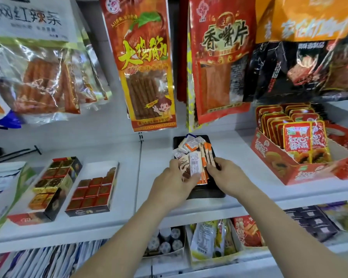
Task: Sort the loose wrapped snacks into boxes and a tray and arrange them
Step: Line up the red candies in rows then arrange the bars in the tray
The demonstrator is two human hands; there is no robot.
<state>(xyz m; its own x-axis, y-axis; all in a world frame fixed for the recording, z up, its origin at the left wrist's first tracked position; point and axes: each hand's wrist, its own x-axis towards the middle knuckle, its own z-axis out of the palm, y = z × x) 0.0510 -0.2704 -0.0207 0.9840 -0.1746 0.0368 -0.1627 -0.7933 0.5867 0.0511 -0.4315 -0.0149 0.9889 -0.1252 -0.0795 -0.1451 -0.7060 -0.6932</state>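
A black tray lies on the white shelf in the middle of the view. It holds several small wrapped snacks in white, orange and brown wrappers. My left hand grips a bunch of these packets at the tray's near left. My right hand pinches a row of upright orange-and-white packets from the right. Both hands touch the same cluster over the tray.
Two open boxes of square chocolates sit on the shelf at left. A red display box of red sachets stands at right. Large hanging snack bags fill the wall above. A lower shelf holds more packaged goods.
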